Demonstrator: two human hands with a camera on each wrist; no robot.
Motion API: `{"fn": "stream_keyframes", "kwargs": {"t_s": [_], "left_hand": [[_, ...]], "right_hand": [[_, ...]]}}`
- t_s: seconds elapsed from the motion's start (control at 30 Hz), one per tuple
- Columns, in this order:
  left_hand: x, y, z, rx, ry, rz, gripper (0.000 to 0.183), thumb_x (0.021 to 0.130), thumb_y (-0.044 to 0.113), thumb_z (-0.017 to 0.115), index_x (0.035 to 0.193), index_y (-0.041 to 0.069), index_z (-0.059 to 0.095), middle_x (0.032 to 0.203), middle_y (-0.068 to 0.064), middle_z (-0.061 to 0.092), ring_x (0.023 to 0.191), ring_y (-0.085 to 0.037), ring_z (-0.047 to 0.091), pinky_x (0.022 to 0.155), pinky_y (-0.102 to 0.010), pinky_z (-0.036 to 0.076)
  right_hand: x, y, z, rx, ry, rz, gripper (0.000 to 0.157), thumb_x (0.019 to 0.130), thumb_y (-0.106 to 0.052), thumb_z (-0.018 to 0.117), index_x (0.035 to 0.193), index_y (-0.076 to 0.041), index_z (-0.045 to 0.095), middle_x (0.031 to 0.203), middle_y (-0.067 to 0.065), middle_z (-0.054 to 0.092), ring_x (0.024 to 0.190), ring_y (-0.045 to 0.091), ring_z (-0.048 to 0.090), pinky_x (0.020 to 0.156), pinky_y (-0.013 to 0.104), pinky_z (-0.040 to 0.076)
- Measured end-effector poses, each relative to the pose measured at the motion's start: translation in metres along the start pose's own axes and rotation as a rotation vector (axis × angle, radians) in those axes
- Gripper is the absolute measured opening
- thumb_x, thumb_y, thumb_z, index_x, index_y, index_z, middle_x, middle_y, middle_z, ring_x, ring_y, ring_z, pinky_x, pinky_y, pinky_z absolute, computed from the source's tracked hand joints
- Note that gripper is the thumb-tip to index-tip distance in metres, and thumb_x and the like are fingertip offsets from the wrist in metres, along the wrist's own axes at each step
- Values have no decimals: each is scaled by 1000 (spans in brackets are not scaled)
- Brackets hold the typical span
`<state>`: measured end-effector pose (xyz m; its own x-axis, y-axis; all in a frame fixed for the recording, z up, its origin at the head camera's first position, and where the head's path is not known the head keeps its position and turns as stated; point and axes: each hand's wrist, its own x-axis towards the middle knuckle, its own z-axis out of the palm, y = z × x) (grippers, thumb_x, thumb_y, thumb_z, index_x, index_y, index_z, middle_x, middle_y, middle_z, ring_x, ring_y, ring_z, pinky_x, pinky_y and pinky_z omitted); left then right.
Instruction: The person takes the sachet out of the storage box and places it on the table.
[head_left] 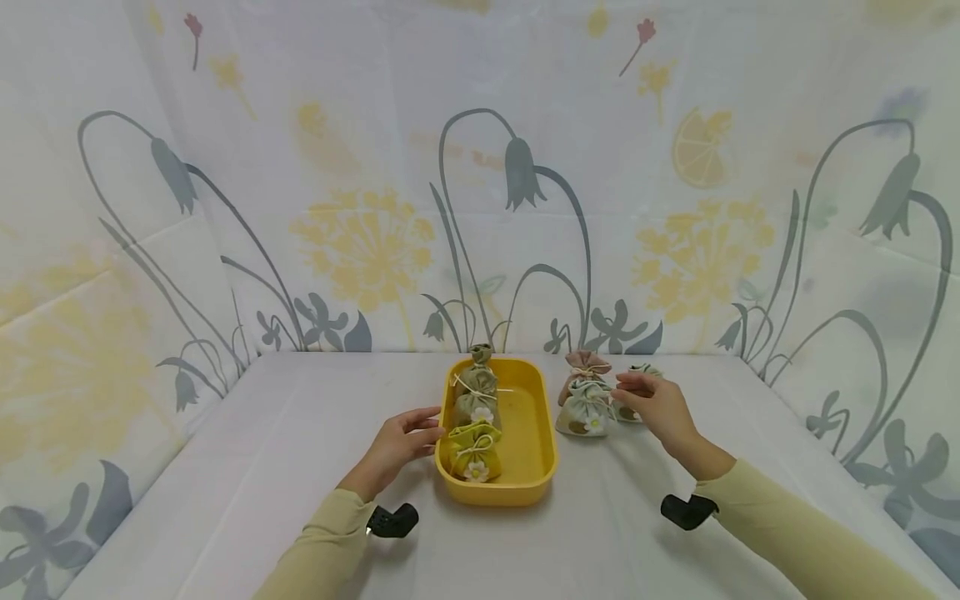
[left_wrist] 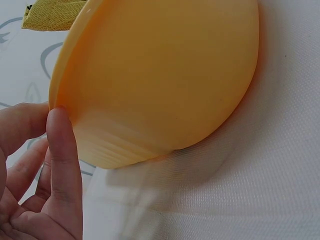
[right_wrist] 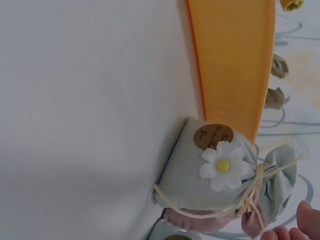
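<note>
While the left hand (head_left: 401,442) steadies it, yellow tray (head_left: 536,433) runs lengthwise front-to-back.

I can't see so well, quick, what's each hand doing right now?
Left hand: open, fingertips touching the yellow tray.
Right hand: open, fingers reaching onto the pale blue pouch, gripping nothing.

A white cloth-covered tabletop (head_left: 247,467) spreads below. Behind and beside it hangs a pale fabric backdrop (head_left: 375,167) printed with grey bellflowers, yellow dandelion heads and a lemon slice.
</note>
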<state>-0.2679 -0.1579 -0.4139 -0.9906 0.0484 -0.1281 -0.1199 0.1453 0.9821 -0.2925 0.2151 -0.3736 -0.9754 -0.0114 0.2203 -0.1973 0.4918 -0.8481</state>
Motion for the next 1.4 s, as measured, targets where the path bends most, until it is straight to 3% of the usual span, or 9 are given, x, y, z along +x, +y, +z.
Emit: {"fn": "stream_keyframes", "kwargs": {"t_s": [0.1,0.33,0.63,1.0,1.4], "left_hand": [[0,0,0,0,-1,-1,44,89,11,64,130,3,52,115,-15,55,90,-17,61,78,-32,54],[0,-1,-1,-1,-4,11,43,88,11,64,129,2,53,113,-14,56,91,-18,61,78,-33,54],[-2,0,0,3,-5,12,42,89,10,63,128,2,53,111,-14,57,89,-18,61,78,-33,54],[0,0,0,3,2,3,43,88,10,64,129,2,53,113,-15,56,90,-18,61,78,-32,54],[0,0,-1,9,-9,9,45,88,13,65,130,2,52,111,-14,56,91,-19,61,79,-33,54]], "right_hand": [[-5,-4,-3,8,-4,4,40,88,-18,65,120,5,58,108,17,62,83,1,55,72,20,50],[-17,-16,0,69,-82,-2,38,88,-15,66,119,7,58,104,14,65,87,2,59,75,20,50],[-28,-36,13,80,-138,-10,37,87,-15,67,115,7,60,108,15,63,97,23,59,79,23,50],[-31,-46,36,214,-218,-3,31,84,-10,69,109,7,62,110,17,62,92,18,60,79,23,51],[-35,-61,70,234,-264,55,28,83,-10,70,108,1,65,105,14,65,91,20,62,81,29,52]]}}
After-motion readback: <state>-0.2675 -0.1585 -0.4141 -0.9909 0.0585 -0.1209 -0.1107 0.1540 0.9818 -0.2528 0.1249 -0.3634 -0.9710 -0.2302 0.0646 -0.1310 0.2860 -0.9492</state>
